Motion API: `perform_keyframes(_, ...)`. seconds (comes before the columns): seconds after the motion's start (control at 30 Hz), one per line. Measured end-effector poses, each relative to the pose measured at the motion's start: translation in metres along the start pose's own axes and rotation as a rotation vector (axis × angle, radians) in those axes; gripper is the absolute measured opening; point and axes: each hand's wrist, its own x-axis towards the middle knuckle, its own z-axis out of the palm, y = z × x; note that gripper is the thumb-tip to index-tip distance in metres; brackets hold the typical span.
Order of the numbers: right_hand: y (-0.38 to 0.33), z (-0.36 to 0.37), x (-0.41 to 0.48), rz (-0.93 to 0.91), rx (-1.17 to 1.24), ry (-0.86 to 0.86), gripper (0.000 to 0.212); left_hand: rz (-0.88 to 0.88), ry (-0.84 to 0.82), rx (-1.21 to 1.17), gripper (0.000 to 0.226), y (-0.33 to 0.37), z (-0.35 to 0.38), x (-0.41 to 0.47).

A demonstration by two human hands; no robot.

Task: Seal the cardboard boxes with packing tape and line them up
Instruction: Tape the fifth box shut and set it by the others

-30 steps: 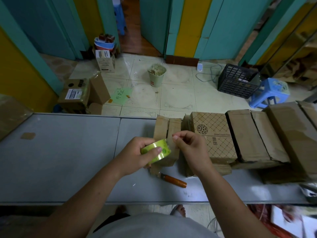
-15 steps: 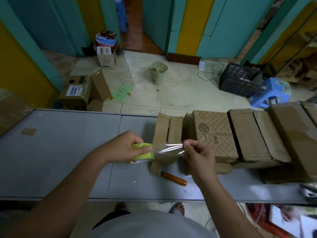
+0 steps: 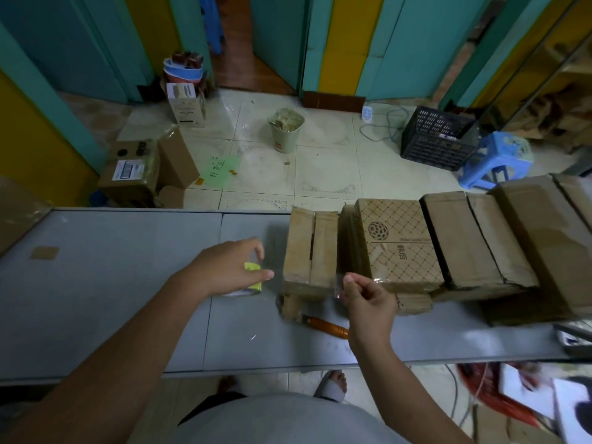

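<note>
My left hand [image 3: 229, 270] grips a yellow-green roll of clear packing tape [image 3: 253, 277], held left of the boxes just above the grey table [image 3: 112, 283]. My right hand [image 3: 368, 299] pinches the free end of the tape, so a clear strip [image 3: 304, 278] stretches between my hands across the front of a small plain cardboard box [image 3: 309, 251]. To its right stands a patterned box [image 3: 397, 245], then larger plain boxes [image 3: 474, 241] in a row running right.
An orange-handled knife [image 3: 326, 326] lies on the table below the small box. A flat cardboard piece [image 3: 19, 209] lies at the table's left end. Beyond the table's far edge, the floor holds a bin [image 3: 285, 129], black crate [image 3: 439, 137], blue stool [image 3: 496, 161] and boxes [image 3: 134, 171].
My hands have drawn apart: the left carried the roll leftward and the right pulled the tape end to the right, lengthening the clear strip in front of the small box.
</note>
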Motion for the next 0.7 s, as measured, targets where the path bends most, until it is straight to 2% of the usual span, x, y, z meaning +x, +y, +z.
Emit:
perform_keyframes(0.1,0.008,0.004,0.0,0.045,-0.012,0.048,0.009,0.108,-0.075,0.059,0.041,0.004,-0.001,0.008)
perform_keyframes(0.2,0.011,0.011,0.001,0.063,-0.006,0.095,0.008,0.173,-0.158,0.073,0.026,0.007,-0.001,0.019)
perform_keyframes(0.3,0.013,0.018,0.002,0.071,0.029,0.136,0.007,0.179,-0.216,0.031,0.017,0.007,-0.002,0.026)
perform_keyframes(0.7,0.022,0.025,0.006,0.158,0.061,0.183,0.007,0.175,-0.308,-0.054,0.016,0.009,0.003,0.039)
